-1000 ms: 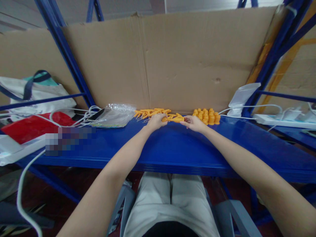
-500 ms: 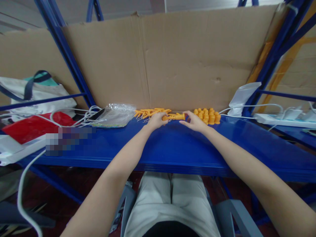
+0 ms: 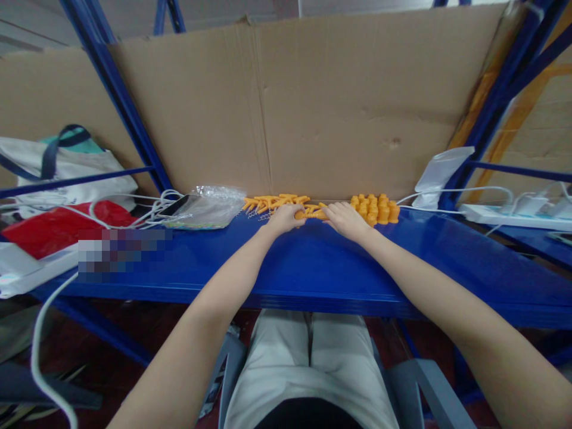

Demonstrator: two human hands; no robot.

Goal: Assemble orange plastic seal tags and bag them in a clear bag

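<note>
My left hand (image 3: 286,218) is closed on one end of an orange plastic piece (image 3: 313,213) near the back of the blue table. My right hand (image 3: 345,219) is wrapped round the piece's other end, its fingers covering most of that end. Behind and left of my left hand lies a pile of thin orange parts (image 3: 263,204) with small chains among them. Right beside my right hand stand several short, knobbed orange pieces (image 3: 379,210) in close rows. The exact kind of the held piece is too small to make out.
A clear plastic bag (image 3: 210,208) lies left of the orange pile. Further left are white cables (image 3: 167,205), a red bag (image 3: 67,226) and a cloth tote bag (image 3: 84,167). Cardboard (image 3: 335,107) walls off the back. A power strip (image 3: 513,218) sits at right.
My right hand has turned over and moved slightly left, its fingers now closing over the orange piece's end. My left hand stays in nearly the same spot.
</note>
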